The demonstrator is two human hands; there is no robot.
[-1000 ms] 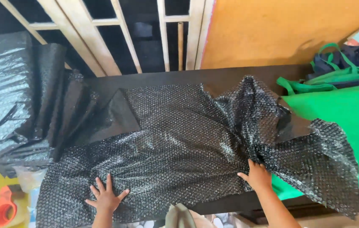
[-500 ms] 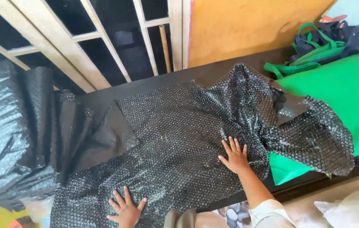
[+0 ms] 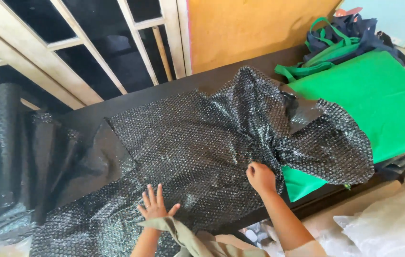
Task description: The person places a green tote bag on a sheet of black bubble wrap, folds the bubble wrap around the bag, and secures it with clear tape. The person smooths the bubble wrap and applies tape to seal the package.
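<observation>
A large sheet of black bubble wrap [image 3: 202,138] lies spread and crumpled over a dark table [image 3: 221,78]. My left hand [image 3: 156,205] presses flat on the sheet near its front edge, fingers spread. My right hand [image 3: 260,177] is closed on a bunched fold of the bubble wrap, where the sheet gathers toward a crumpled flap [image 3: 329,145] hanging over a green fabric piece [image 3: 379,104].
A pile of green and navy bags [image 3: 345,40] sits at the back right. More black bubble wrap [image 3: 7,157] is heaped at the left. An orange board [image 3: 255,26] and a wooden-framed window [image 3: 93,47] stand behind the table. Clear plastic [image 3: 393,223] lies at the lower right.
My right hand went from lying flat and open on the sheet to closing on a fold of it. My left hand stays flat on the sheet, nearer the middle of the view now.
</observation>
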